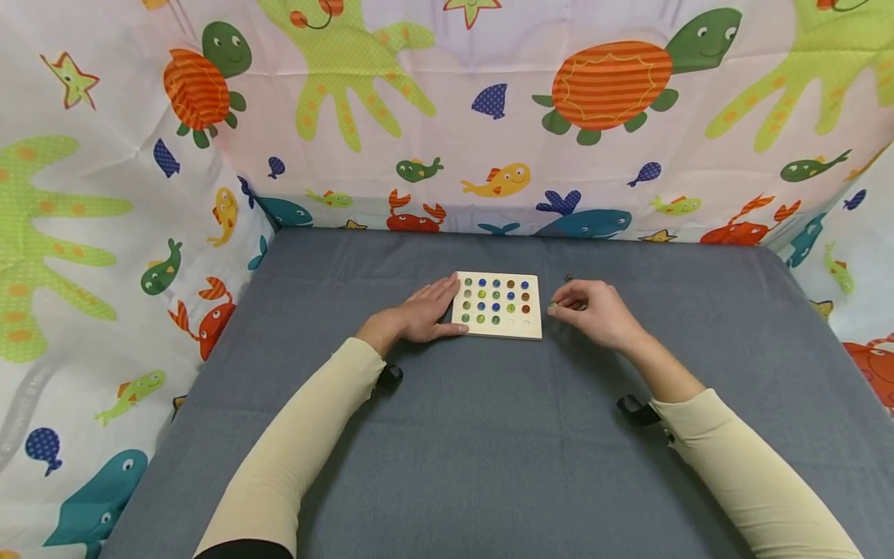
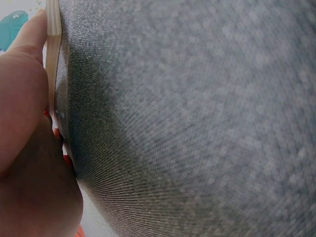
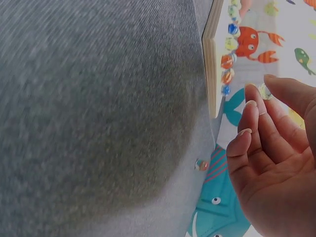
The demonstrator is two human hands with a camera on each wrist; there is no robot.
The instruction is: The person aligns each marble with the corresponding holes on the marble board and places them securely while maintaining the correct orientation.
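A pale wooden board [image 1: 497, 335] lies on the grey cloth, with rows of coloured glass marbles seated in its hollows. Two hollows at its front right corner are bare. My left hand [image 1: 424, 312] rests against the board's left side, fingers stretched along it and thumb at the front left corner. Just right of the board, my right hand [image 1: 592, 312] pinches a clear greenish marble [image 3: 265, 91] between thumb and forefinger, above the cloth. Behind that hand, a loose brownish marble [image 1: 569, 277] sits on the cloth. The left wrist view shows only the edge of the board [image 2: 53, 59].
The grey cloth [image 1: 447, 435] covers the flat surface all round the board. At the back and sides hang white curtains [image 1: 447, 116] printed with sea animals. Black wrist straps [image 1: 637, 411] show below both hands.
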